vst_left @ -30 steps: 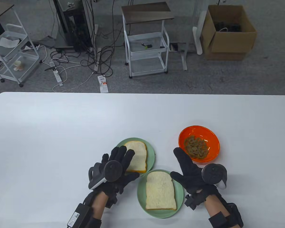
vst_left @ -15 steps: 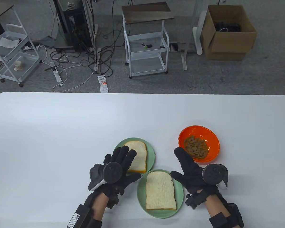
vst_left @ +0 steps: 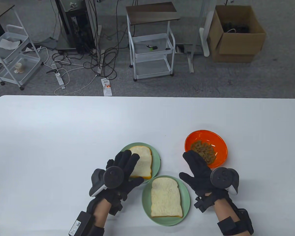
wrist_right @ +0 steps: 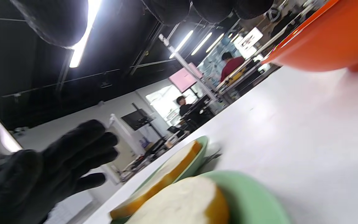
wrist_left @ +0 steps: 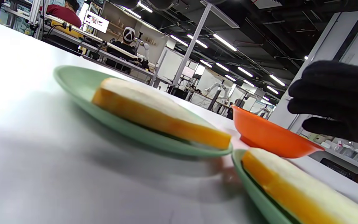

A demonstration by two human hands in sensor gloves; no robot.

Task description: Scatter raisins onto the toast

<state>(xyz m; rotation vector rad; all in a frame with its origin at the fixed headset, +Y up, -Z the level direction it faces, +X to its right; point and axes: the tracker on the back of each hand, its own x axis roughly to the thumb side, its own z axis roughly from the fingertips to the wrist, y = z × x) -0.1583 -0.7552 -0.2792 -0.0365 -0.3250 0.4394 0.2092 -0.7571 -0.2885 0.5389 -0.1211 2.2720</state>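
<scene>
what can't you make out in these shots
- Far toast: in the table view the left hand covers its left part.
- Raisins: in the table view the right hand overlaps the near ones; contact unclear. In both wrist views the orange bowl wall hides them.
- Near toast: blurred, cut by the right wrist view's bottom edge.

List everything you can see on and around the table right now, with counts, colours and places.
toast slices: 2, white with golden crust, one on each plate
plates: 2, pale green, near middle of table, side by side
bowl: 1, orange, right of the plates
raisins: a pile, brown, inside the bowl
table: 1, white
carts: 2, white, on the floor beyond
cardboard box: 1, brown, far right floor
left hand: black glove, over the far plate
right hand: black glove, fingertips at the bowl's near rim
</scene>
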